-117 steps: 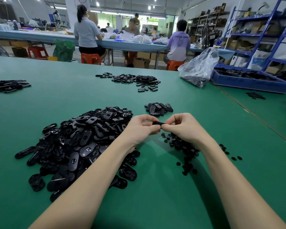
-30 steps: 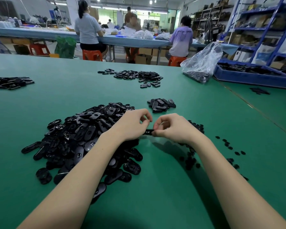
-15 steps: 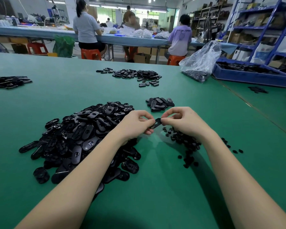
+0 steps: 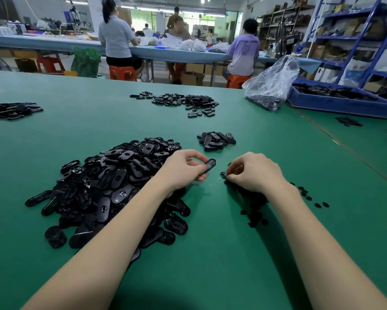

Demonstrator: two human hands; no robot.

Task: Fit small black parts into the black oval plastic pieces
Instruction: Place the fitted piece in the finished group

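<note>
Left hand [image 4: 183, 170]: fingers and thumb pinching 1 oval piece [image 4: 209, 165] by its near end, held just above the green table [image 4: 210, 253], long axis running up and to the right, free end aimed toward the right hand. Right hand [image 4: 256, 171]: fingers curled down onto the heap of small black parts [image 4: 248, 198], fingertips [image 4: 229, 176] touching the heap's left edge; cannot tell whether a part is yet caught between them. Oval piece lying just left of those fingertips, apart from them by a narrow strip of bare table. Right hand nearer the small parts, left hand nearer the big pile of oval pieces [image 4: 112, 186] under its forearm. Likely step: picking 1 small part, then carrying it left to the oval's open face. Nothing standing in that gap. Beyond the hands, a small cluster of ovals [image 4: 216, 138], perhaps finished; farther off another spread [image 4: 181, 100], a clear plastic bag [image 4: 270, 83], a blue tray [image 4: 335, 106].
</note>
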